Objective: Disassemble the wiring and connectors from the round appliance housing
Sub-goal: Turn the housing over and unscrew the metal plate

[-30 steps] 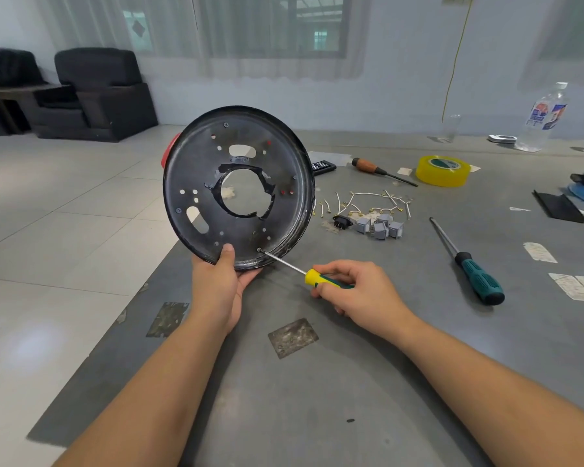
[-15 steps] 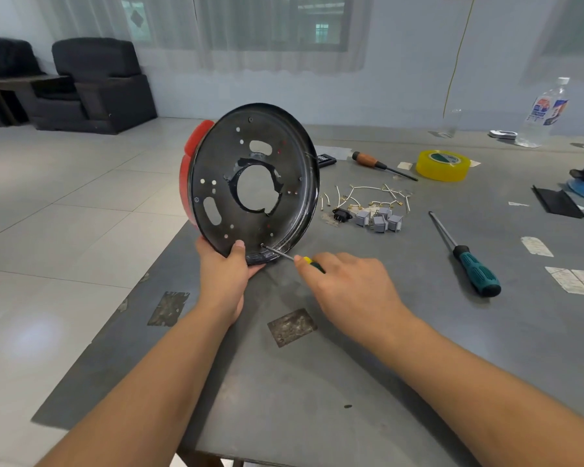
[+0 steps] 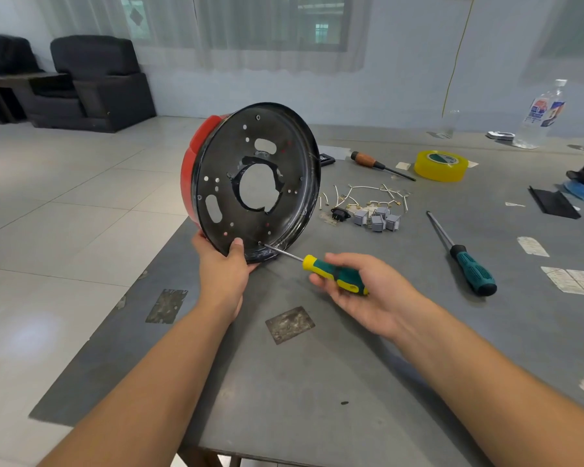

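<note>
The round appliance housing (image 3: 250,183), black inside with a red outer shell, stands on edge at the table's left side, its open face turned toward me. My left hand (image 3: 221,267) grips its lower rim, thumb on the inner plate. My right hand (image 3: 364,291) holds a yellow-and-green screwdriver (image 3: 334,275) loosely, palm turned up; the tip touches a screw hole near the housing's bottom. Removed white wires (image 3: 368,195) and grey connectors (image 3: 378,219) lie on the table to the right of the housing.
On the grey table (image 3: 317,382) lie a teal-handled screwdriver (image 3: 466,261), a wooden-handled screwdriver (image 3: 375,163), a yellow tape roll (image 3: 440,165) and paper scraps. A plastic bottle (image 3: 541,114) stands at the back right. The table's left edge runs just under the housing.
The housing has turned so its red shell shows on the left. My right hand has rolled palm-up and loosened around the screwdriver handle, which was covered by the hand half a second ago.
</note>
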